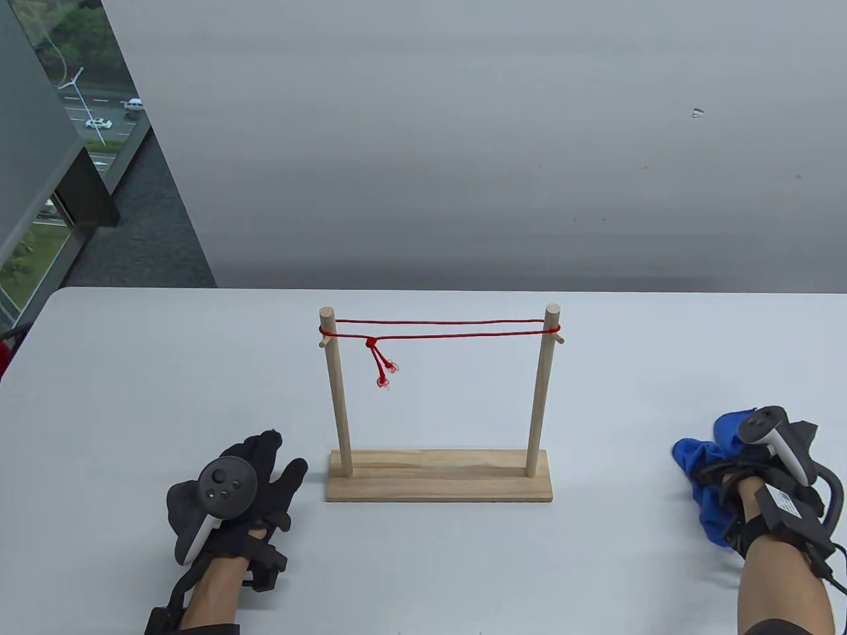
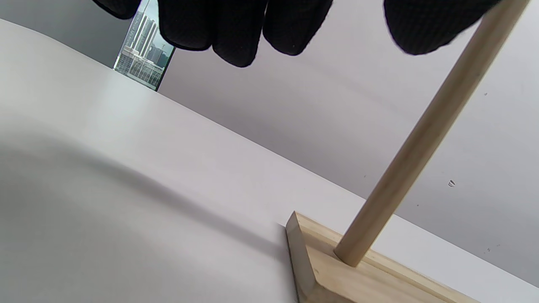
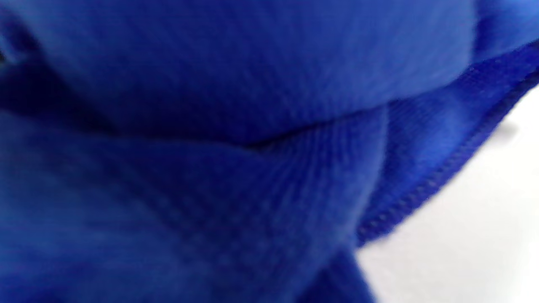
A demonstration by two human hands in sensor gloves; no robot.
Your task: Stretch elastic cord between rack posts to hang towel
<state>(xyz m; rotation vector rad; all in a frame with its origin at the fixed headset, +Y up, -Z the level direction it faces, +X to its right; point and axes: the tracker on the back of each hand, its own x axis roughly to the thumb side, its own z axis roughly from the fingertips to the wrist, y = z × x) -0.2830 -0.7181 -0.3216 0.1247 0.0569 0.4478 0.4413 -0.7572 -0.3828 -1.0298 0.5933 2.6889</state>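
A wooden rack [image 1: 437, 486] stands mid-table with two upright posts. A red elastic cord [image 1: 450, 329] runs doubled between the post tops, with a knot and two frayed tails [image 1: 382, 365] hanging near the left post. My left hand [image 1: 281, 456] rests flat and open on the table just left of the rack base, holding nothing. Its fingers [image 2: 236, 29] hang above the base corner [image 2: 307, 261] in the left wrist view. My right hand [image 1: 721, 471] grips a bunched blue towel [image 1: 700, 456] at the table's right. The towel [image 3: 210, 147] fills the right wrist view, and the fingers are hidden there.
The white table [image 1: 132, 370] stretches around the rack. A grey wall [image 1: 463, 165] stands behind its far edge, and a window [image 1: 59, 132] is at the far left.
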